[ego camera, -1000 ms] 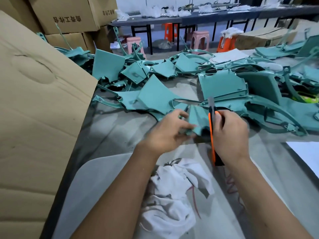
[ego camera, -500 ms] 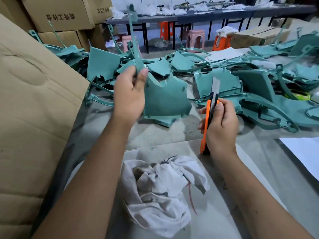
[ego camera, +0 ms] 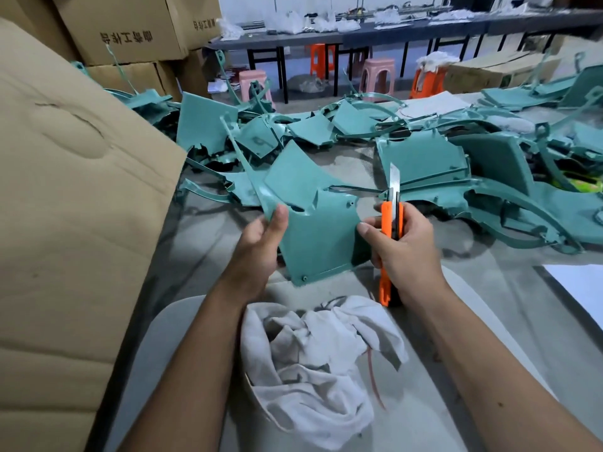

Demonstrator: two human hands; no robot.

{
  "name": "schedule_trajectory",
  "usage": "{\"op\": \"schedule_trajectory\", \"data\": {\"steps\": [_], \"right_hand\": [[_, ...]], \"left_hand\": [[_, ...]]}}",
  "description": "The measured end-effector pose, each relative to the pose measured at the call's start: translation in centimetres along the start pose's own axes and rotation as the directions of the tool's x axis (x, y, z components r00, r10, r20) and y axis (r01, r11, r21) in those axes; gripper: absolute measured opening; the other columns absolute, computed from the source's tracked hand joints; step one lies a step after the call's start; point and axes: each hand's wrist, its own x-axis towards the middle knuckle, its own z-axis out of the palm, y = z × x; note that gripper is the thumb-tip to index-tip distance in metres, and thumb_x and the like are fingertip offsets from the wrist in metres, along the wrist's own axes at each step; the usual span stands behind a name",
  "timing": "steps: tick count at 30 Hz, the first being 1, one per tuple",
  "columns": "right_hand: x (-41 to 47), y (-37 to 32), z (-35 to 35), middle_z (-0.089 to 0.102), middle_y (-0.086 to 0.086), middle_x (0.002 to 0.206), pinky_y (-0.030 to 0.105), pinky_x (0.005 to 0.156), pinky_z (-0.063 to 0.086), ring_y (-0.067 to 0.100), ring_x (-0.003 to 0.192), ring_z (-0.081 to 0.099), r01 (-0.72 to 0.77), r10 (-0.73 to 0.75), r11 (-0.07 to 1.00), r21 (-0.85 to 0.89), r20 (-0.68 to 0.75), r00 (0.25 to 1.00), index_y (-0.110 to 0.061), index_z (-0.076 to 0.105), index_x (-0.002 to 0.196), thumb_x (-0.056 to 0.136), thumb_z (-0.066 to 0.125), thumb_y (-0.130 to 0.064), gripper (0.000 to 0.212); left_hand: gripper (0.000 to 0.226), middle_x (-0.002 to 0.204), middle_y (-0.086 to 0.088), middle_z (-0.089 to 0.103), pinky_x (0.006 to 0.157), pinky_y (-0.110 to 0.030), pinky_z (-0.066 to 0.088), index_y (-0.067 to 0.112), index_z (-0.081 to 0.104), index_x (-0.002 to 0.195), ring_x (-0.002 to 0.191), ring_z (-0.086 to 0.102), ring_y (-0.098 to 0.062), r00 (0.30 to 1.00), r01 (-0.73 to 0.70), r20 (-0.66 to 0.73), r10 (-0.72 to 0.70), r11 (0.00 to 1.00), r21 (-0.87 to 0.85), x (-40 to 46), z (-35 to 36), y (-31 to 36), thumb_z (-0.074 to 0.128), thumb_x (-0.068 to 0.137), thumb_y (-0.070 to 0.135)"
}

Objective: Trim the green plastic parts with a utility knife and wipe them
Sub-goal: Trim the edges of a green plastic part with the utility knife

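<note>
My left hand (ego camera: 261, 243) grips a flat green plastic part (ego camera: 321, 236) by its left edge, holding it above the table in front of me; a thin green strip runs up from that edge. My right hand (ego camera: 408, 246) grips an orange utility knife (ego camera: 388, 230) upright, blade out and pointing up, just right of the part, with the forefinger touching the part's right edge. A crumpled white rag (ego camera: 313, 353) lies on the table below both hands. Several more green parts (ego camera: 424, 158) are heaped across the table behind.
A big cardboard sheet (ego camera: 71, 223) leans at my left. Cardboard boxes (ego camera: 124, 27) are stacked at the back left. A white sheet (ego camera: 580, 288) lies at the right edge. Beyond the table stand a long bench (ego camera: 391, 34) and pink and orange stools (ego camera: 378, 73).
My left hand has brought the green part down from a raised position to just in front of me. My right hand with the knife has stayed almost in place, now beside the part's edge.
</note>
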Motion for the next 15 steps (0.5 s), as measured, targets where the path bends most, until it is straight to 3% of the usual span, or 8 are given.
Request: {"op": "schedule_trajectory", "data": {"steps": [3,5,7,11,15], "right_hand": [[-0.1,0.4,0.5,0.067,-0.004,0.072,0.028,0.05,0.047,0.015,0.054,0.054,0.002,0.0,0.998,-0.057,0.047,0.999,-0.015,0.065,0.098,0.089,0.082,-0.019,0.02],[-0.2,0.3,0.4,0.06,0.002,0.071,0.029,0.051,0.049,0.017,0.056,0.055,-0.01,0.013,0.999,-0.038,0.082,0.997,-0.012,0.064,0.098,0.091,0.077,-0.032,0.025],[-0.2,0.1,0.4,0.058,0.004,0.068,0.031,0.054,0.051,0.017,0.058,0.057,-0.053,0.051,0.998,0.016,0.102,0.993,-0.016,0.064,0.098,0.094,0.066,-0.04,0.024],[0.0,0.3,0.6,0.055,0.004,0.066,0.042,0.064,0.047,0.021,0.061,0.054,-0.045,0.044,0.999,0.005,0.136,0.99,-0.012,0.061,0.101,0.105,0.048,-0.026,0.019],[-0.8,-0.1,1.0,0.059,0.023,0.071,0.037,0.048,0.047,0.03,0.051,0.053,-0.098,0.089,0.995,0.014,0.309,0.947,-0.007,0.059,0.098,0.105,0.05,-0.037,0.032]], "left_hand": [[0.059,0.115,-0.009,0.075,0.099,-0.048,0.053,0.017,0.073,0.109,0.111,0.07,-0.029,0.999,0.0,0.036,-0.005,0.993,0.121,-0.2,-0.6,-1.3,0.083,0.068,0.058],[0.028,0.105,-0.002,0.079,0.088,-0.035,0.057,0.017,0.075,0.103,0.097,0.074,-0.017,0.997,-0.081,0.031,0.076,0.975,0.208,0.2,-0.3,-1.7,0.086,0.078,0.025],[0.021,0.098,0.002,0.079,0.083,-0.027,0.057,0.014,0.075,0.099,0.09,0.074,-0.011,0.989,-0.142,-0.023,0.148,0.972,0.185,0.2,0.2,-1.5,0.076,0.085,-0.003],[0.019,0.094,0.001,0.078,0.08,-0.022,0.057,0.004,0.074,0.1,0.087,0.074,-0.01,0.961,-0.169,-0.187,0.201,0.97,0.173,0.4,0.8,-1.7,0.072,0.087,-0.009],[0.021,0.1,-0.004,0.077,0.081,-0.023,0.055,-0.002,0.074,0.106,0.089,0.073,-0.009,0.95,-0.202,-0.2,0.238,0.961,0.187,0.8,1.4,-2.2,0.071,0.087,-0.009]]}}
